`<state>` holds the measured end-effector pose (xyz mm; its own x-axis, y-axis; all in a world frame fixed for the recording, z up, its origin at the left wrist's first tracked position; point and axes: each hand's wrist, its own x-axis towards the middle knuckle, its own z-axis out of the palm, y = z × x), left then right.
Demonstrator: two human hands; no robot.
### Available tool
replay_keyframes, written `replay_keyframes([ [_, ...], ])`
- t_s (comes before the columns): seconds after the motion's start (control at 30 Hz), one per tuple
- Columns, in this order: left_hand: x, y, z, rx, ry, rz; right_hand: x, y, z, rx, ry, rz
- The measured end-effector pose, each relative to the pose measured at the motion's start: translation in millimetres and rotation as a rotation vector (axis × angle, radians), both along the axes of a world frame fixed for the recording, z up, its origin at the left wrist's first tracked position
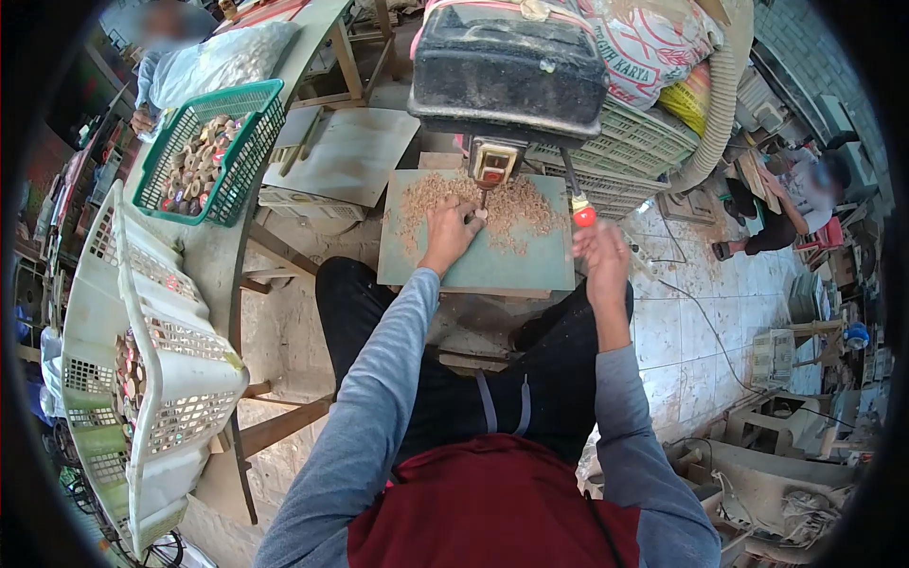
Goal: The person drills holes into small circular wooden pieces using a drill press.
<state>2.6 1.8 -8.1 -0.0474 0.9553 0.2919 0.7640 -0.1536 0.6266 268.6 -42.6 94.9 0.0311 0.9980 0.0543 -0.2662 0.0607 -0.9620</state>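
- Because it is partly covered by the left hand (450, 232), only a small, pale face of the piece (481, 216) is seen; it is held low over the board (407, 263), just by the bit (484, 198) of the drill (511, 80), among loose shavings (525, 210).
- The left hand is kept narrow, the piece being pinched between thumb and fingers; whether it is touched by the bit cannot be told.
- The right hand (603, 260) is left partly open, its fingers loosely curled just below the red knob (584, 218); nothing is seen gripped in it, and whether the knob is touched cannot be told.
- Judged by its size, the piece should be found light and easily spun or dragged, so a firm hold is needed.
- If it is made of wood, it should be found stiff, though an edge could be chipped under force.
- Some slipperiness may be lent by dust; a steadier seat is likely given where the board is brushed bare.
- It is best taken by opposite sides, low down, with the top left free and the fingertips kept clear of the bit.
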Motion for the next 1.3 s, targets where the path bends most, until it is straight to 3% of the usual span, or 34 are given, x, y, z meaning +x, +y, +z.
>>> replay_keyframes([
  [0.1,2,-1,2,-0.009,-0.048,0.021,-4,3,53,0.070,0.065,-0.025],
  [0.17,3,-3,7,-0.025,-0.016,0.043,1,8,73,0.236,-0.244,0.091],
  [0.2,4,-3,7,-0.025,-0.021,0.046,-1,8,77,0.236,-0.249,0.094],
  [0.27,4,-5,5,0.045,-0.017,0.054,-6,6,82,0.355,-0.862,0.145],
  [0.47,5,-5,6,0.012,-0.015,0.074,-17,16,65,0.124,-1.014,0.190],
  [0.73,2,-3,5,0.006,-0.037,0.045,-20,60,17,0.075,-0.879,0.190],
  [1.3,2,-2,6,-0.004,-0.025,0.041,-27,106,7,0.058,-0.831,0.157],
])
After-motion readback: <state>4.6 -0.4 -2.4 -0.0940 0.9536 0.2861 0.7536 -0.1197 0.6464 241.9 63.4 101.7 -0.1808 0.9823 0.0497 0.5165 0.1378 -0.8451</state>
